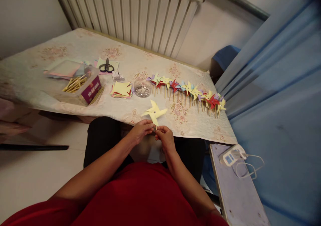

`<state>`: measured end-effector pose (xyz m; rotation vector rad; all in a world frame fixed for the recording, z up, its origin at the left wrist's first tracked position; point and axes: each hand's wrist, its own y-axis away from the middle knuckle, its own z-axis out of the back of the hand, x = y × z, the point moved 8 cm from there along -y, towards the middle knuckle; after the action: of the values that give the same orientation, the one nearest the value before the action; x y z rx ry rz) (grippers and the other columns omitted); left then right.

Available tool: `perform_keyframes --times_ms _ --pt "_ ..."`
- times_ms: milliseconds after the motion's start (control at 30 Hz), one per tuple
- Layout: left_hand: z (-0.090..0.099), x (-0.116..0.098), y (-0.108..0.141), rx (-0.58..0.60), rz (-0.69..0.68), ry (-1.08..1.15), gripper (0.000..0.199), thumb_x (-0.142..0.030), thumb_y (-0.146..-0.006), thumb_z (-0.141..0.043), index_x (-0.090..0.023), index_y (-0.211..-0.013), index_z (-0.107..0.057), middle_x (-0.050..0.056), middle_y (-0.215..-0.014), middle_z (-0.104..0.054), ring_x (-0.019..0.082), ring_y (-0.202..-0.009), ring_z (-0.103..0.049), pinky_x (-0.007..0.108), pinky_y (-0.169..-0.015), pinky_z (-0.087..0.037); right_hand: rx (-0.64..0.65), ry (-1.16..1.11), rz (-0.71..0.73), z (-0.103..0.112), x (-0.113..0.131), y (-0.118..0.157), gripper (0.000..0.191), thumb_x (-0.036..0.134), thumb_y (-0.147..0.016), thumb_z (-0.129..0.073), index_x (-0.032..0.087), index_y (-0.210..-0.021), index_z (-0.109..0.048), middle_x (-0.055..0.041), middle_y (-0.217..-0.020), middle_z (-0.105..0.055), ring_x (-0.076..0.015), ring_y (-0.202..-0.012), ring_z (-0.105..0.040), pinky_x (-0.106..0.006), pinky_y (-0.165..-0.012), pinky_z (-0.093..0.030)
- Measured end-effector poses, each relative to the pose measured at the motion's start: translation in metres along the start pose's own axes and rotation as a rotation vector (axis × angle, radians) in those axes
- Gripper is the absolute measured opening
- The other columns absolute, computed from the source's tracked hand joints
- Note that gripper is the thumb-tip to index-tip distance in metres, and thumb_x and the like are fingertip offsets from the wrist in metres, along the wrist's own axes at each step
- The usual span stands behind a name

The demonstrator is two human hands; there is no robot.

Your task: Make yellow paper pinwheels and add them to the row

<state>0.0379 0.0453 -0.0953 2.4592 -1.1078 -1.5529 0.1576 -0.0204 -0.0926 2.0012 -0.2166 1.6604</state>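
A yellow paper pinwheel [154, 112] faces up at the table's front edge, with a small pin at its centre. Its stick points down toward me. My left hand [145, 129] pinches it just under the lower blade, and my right hand [164, 135] closes on the stick beside it. Behind the pinwheel, a round clear dish [142, 88] holds small shiny pieces. A stack of cut paper squares [122, 89], yellow on top, lies left of the dish. Finished pinwheels [188, 88] in several colours lie in a row to the right.
A plastic box [91, 85] of sticks stands at the left, near black scissors [107, 66], small boxes [117, 76] and paper sheets [62, 68]. A power strip [233, 155] with a white cable lies on a bench [240, 196]. Another person's hand [13, 128] shows at far left.
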Motion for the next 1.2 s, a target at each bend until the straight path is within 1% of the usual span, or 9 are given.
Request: perform_keyframes --times_ms 267,433,700,867,1033,1200 --pt "-0.006 0.000 0.000 -0.013 -0.033 -0.089 0.023 -0.025 -0.065 -0.078 -0.014 -0.082 -0.066 0.001 -0.076 -0.065 0.008 -0.063 -0.056 0.024 -0.065 -0.045 0.019 0.010 0.009 -0.004 0.001 0.003 0.025 0.033 -0.059 -0.075 0.019 -0.078 -0.066 0.0030 -0.060 -0.066 -0.0112 -0.047 -0.055 -0.023 -0.047 -0.043" --pt "-0.008 0.002 0.000 -0.026 -0.033 -0.097 0.024 -0.025 -0.064 -0.077 -0.014 -0.081 -0.065 0.001 -0.074 -0.063 0.008 -0.062 -0.055 0.024 -0.064 -0.044 0.021 -0.009 0.017 -0.005 0.000 0.004 0.023 0.031 -0.060 -0.074 0.019 -0.078 -0.066 0.0028 -0.062 -0.067 -0.0112 -0.048 -0.056 -0.023 -0.047 -0.044" --pt "-0.014 -0.003 0.004 -0.059 -0.043 -0.129 0.022 -0.028 -0.066 -0.076 -0.015 -0.074 -0.060 -0.001 -0.070 -0.061 0.008 -0.061 -0.055 0.023 -0.063 -0.044 0.024 0.000 0.013 -0.006 -0.001 0.003 0.023 0.032 -0.060 -0.073 0.020 -0.079 -0.065 0.0026 -0.062 -0.067 -0.0120 -0.049 -0.056 -0.024 -0.048 -0.045" --pt "-0.012 -0.002 0.003 -0.105 -0.063 -0.172 0.020 -0.026 -0.065 -0.073 -0.016 -0.072 -0.058 -0.003 -0.066 -0.059 0.009 -0.059 -0.054 0.024 -0.061 -0.043 0.014 -0.011 0.011 -0.007 -0.002 0.001 0.023 0.031 -0.060 -0.071 0.020 -0.078 -0.064 0.0020 -0.062 -0.067 -0.0118 -0.049 -0.056 -0.023 -0.048 -0.044" --pt "-0.014 0.001 0.004 -0.095 -0.068 -0.201 0.018 -0.025 -0.064 -0.071 -0.016 -0.073 -0.060 -0.003 -0.065 -0.059 0.009 -0.056 -0.052 0.024 -0.059 -0.042 -0.006 -0.005 0.028 -0.005 -0.003 -0.001 0.021 0.031 -0.061 -0.070 0.021 -0.078 -0.063 0.0033 -0.060 -0.065 -0.0129 -0.050 -0.057 -0.024 -0.049 -0.046" --pt "-0.015 -0.001 0.005 -0.091 -0.076 -0.204 0.018 -0.025 -0.062 -0.071 -0.017 -0.071 -0.059 -0.004 -0.062 -0.057 0.009 -0.054 -0.051 0.025 -0.057 -0.041 0.001 -0.013 0.025 -0.006 -0.002 -0.002 0.021 0.031 -0.061 -0.071 0.021 -0.078 -0.063 0.0024 -0.061 -0.067 -0.0133 -0.050 -0.058 -0.025 -0.050 -0.046"
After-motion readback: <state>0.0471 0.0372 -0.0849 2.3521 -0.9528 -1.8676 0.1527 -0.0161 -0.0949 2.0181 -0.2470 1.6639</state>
